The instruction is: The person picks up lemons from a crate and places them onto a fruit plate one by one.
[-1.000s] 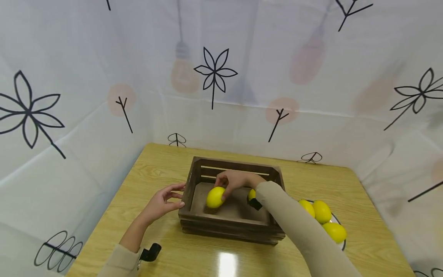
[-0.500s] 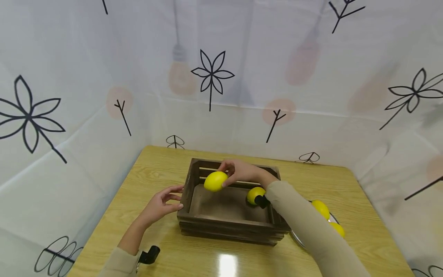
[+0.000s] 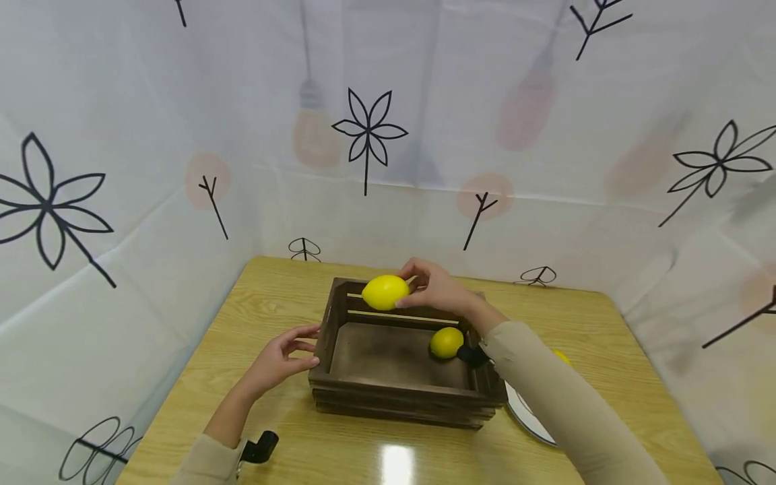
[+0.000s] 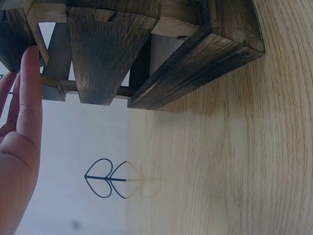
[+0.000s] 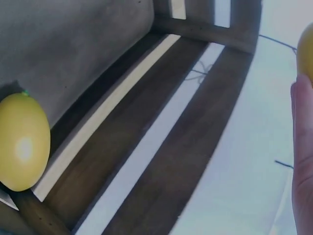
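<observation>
My right hand (image 3: 439,291) pinches a yellow lemon (image 3: 384,292) between thumb and fingers, raised over the back part of a dark wooden crate (image 3: 400,397). In the right wrist view, only part of that lemon (image 5: 306,54) shows at the right edge. A second lemon (image 3: 446,343) lies on the crate floor near its right end; the right wrist view has it (image 5: 23,142) at the left. With fairly straight fingers, my left hand (image 3: 280,357) touches the crate's left end. The left wrist view shows those fingers (image 4: 30,98) against the slats.
Right of the crate, a white plate (image 3: 533,423) with a dark rim stands partly behind my right sleeve. One lemon (image 3: 562,357) peeks out above the sleeve. The wooden table (image 3: 267,296) meets a patterned cloth backdrop (image 3: 424,135) behind and at the sides.
My right hand has lifted the lemon from low inside the crate up to its back rim, moving slightly right. More of the second lemon shows. My left hand stays on the crate's end.
</observation>
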The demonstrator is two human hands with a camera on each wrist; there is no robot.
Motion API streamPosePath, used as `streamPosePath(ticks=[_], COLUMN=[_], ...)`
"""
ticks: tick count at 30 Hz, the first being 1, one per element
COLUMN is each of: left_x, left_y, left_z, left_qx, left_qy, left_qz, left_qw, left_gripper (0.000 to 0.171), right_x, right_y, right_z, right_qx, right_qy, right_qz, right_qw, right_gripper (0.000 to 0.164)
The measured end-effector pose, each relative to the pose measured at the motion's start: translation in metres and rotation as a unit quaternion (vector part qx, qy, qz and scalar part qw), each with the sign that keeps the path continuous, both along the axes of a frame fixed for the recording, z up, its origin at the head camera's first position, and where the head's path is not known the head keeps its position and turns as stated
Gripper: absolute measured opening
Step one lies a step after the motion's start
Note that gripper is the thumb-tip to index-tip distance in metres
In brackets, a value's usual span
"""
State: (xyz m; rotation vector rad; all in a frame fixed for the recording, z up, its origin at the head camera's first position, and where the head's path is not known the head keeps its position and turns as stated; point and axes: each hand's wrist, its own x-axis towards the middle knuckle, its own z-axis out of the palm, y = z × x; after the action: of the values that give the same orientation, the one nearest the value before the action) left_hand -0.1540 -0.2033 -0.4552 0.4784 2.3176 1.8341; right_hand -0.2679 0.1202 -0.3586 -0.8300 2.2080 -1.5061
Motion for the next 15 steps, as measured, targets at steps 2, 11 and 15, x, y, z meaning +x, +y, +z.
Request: streamPosePath(ticks=[2, 11, 15], left_x=[0.0, 0.0, 0.0], left_y=[0.0, 0.0, 0.0], left_z=[-0.001, -0.003, -0.003], left_qx=[0.0, 0.01, 0.009], left_qy=[-0.003, -0.015, -0.012], left_qz=[0.0, -0.002, -0.003], left_qw=[1.0, 0.9998, 0.9999], left_gripper=[0.057, 0.058, 0.057], right_x=[0.004, 0.023, 0.029], right_y=[0.003, 0.021, 0.03], right_z=[0.002, 0.012, 0.016], right_qx=[-0.011, -0.076, -0.097], right_qy=[0.006, 0.034, 0.048], right_qz=[-0.013, -0.062, -0.072], right_qw=[1.0, 0.995, 0.992], right_gripper=[0.043, 0.041, 0.04])
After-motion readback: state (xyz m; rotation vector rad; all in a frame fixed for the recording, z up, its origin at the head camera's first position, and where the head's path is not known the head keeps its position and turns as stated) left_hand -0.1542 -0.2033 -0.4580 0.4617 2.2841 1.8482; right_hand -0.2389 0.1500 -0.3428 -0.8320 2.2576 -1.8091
